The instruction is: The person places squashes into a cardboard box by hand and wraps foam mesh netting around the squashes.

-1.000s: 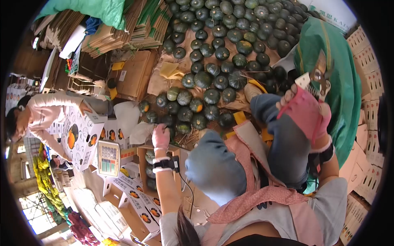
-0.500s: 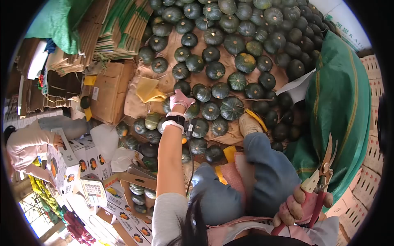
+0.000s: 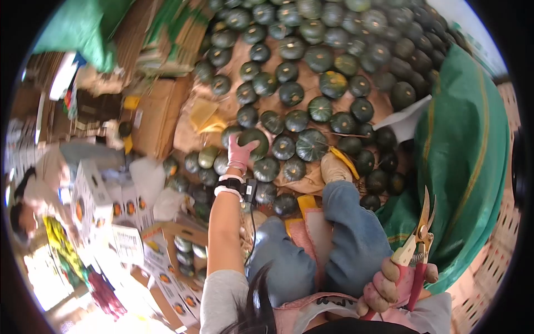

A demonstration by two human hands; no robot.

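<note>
My left hand (image 3: 240, 153), in a pink glove with a black wrist device, grips a dark green squash (image 3: 255, 139) at the near edge of a big spread of squashes (image 3: 311, 72) on brown cardboard. My right hand (image 3: 392, 284), low at the right beside my knee, holds red-handled pruning shears (image 3: 418, 245) with the blades pointing up. My knees in blue jeans (image 3: 356, 239) and a pink apron fill the lower middle.
A green tarp bundle (image 3: 467, 167) lies on the right. Printed white cartons (image 3: 167, 267), one open with squashes inside, stand at lower left. Another person (image 3: 39, 195) handles a carton at the left. Flat cardboard stacks (image 3: 161, 44) sit at upper left.
My left hand went from the open carton out to the pile and now closes on a squash. My right hand dropped from face height to beside my knee, still with the shears.
</note>
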